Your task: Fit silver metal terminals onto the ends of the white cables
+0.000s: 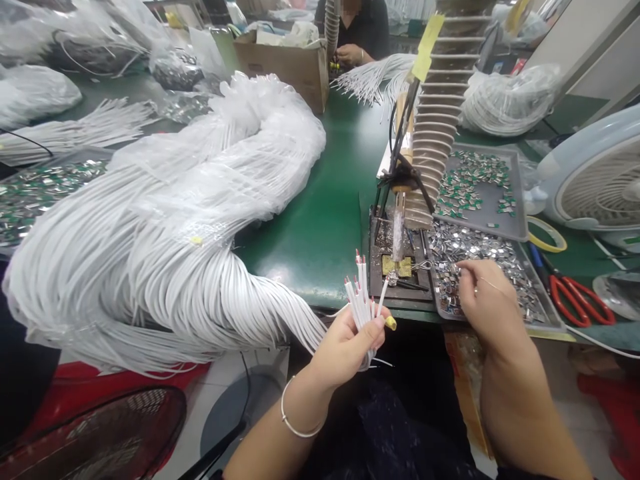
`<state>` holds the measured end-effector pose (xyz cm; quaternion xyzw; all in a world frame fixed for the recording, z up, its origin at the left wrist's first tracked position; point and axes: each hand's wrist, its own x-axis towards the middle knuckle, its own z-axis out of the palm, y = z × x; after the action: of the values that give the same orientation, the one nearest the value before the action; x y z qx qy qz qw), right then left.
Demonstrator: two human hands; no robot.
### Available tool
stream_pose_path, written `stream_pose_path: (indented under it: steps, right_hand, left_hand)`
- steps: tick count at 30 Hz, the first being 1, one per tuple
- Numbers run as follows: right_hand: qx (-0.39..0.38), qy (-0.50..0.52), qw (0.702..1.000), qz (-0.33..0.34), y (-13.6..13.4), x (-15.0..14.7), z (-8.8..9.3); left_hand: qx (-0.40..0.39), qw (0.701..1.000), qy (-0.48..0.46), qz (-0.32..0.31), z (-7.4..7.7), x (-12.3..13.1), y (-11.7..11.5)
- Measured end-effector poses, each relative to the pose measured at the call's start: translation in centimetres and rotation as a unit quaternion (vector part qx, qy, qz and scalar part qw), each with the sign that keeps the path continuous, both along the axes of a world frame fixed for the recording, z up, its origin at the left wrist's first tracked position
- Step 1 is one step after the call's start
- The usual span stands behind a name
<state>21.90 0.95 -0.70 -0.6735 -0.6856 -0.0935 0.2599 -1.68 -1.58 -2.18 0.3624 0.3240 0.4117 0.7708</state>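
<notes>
My left hand (345, 350) grips a bundle of white cables (363, 307) with red-tipped ends pointing up, and a yellow-capped end (391, 323) sticks out past my fingers. My right hand (487, 300) rests over a grey tray of small silver metal pieces (475, 260), its fingertips pinched at the pieces. Whether those fingers hold a piece is hidden. Just left of that tray stands a soldering stand (397, 267) with a brass plate, between my two hands.
A huge heap of white cables (150, 247) in plastic covers the green workbench (310, 247) to the left. Behind my right hand lies a tray of green-and-silver parts (480, 190). Red scissors (580, 300) and a fan (595, 180) sit right. A co-worker's hand (350, 55) shows beyond a cardboard box (283, 70).
</notes>
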Motion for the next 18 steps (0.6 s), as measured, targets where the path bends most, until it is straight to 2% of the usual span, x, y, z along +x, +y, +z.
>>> stream_pose_path:
  steps: [5, 8, 13, 18]
  right_hand:
    - [0.056, 0.078, 0.994, 0.042, -1.5, -1.5, 0.7]
    - [0.053, 0.188, 0.977, 0.087, -2.6, -2.8, 1.1]
    - [-0.008, 0.363, 0.912, 0.192, -3.7, -5.0, 2.0]
    - [-0.081, 0.426, 0.876, 0.213, -3.8, -6.3, 2.7]
  left_hand:
    - [0.001, 1.0, -0.004, -0.004, -0.1, 0.3, -0.4]
    - [0.004, 1.0, -0.012, 0.007, 0.0, 0.4, -0.6]
    - [0.001, 0.999, 0.016, -0.044, 0.5, 0.5, -0.8]
    - [0.039, 0.992, 0.087, -0.087, 0.9, 0.2, -0.8]
